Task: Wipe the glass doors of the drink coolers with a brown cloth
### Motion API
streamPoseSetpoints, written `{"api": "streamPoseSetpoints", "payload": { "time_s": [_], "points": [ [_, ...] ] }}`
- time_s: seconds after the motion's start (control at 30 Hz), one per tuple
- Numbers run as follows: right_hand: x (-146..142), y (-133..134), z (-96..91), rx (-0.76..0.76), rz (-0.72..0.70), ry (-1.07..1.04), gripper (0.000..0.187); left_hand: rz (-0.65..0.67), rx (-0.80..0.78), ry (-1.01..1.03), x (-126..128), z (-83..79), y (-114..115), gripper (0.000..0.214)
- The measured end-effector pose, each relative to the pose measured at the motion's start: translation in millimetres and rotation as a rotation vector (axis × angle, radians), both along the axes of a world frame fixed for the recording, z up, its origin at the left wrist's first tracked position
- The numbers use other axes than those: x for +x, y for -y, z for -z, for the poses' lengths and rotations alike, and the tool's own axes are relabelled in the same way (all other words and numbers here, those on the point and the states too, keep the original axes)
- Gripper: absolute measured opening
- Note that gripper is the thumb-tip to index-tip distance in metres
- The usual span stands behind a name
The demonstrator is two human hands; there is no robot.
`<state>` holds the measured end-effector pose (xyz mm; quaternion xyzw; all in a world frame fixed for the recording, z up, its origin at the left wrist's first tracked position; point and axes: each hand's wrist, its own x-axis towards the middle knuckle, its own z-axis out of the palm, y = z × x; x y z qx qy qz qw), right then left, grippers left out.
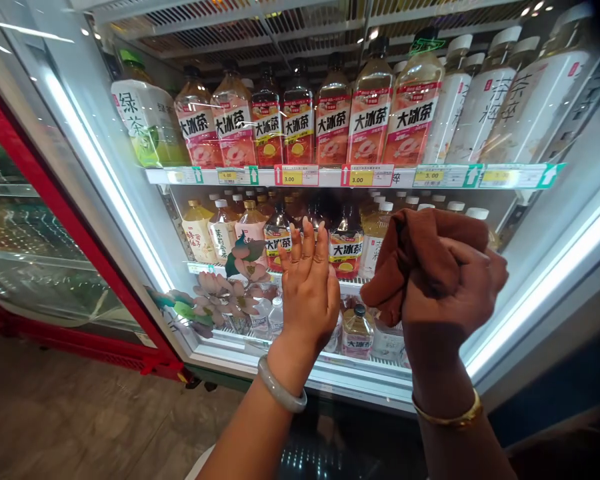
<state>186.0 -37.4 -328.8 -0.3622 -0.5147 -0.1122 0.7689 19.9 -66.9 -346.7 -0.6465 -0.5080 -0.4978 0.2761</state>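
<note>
Well left of the right-hand grip, a red-framed, glass-fronted cooler [70, 217] shows contents too blurred to name. Beside it, a white-lit, glass-fronted display cabinet [107, 183] holds tiers of bottles; on the tier above the grip stand, in order, a green-capped, white-labelled bottle [145, 133], dark-capped, orange-red plastic bottles [370, 127] and tall, white-capped, white-labelled bottles [497, 110]. Left of both hands, a pink floral pattern with green leaves [230, 293] shows on the glass. Next comes the bare left hand [307, 290], released, fingers straight up, palm turned to the glass; whether it touches, I cannot tell. To its right, a rumpled, matte brown fabric cloth [415, 247] bulges from the left and top of the right hand [463, 293], clenched around it. Thick folds crease the cloth, and a loose end droops lower left of the fist.
</note>
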Motion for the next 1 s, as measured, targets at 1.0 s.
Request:
{"api": "streamPoseSetpoints", "payload": {
  "time_s": [1.0],
  "points": [
    [-62, 5, 24.1, 0.096, 0.019, 0.291, 0.021, -0.049, -0.029, 0.039, -34, 0.1, 8, 0.072]
  ]
}}
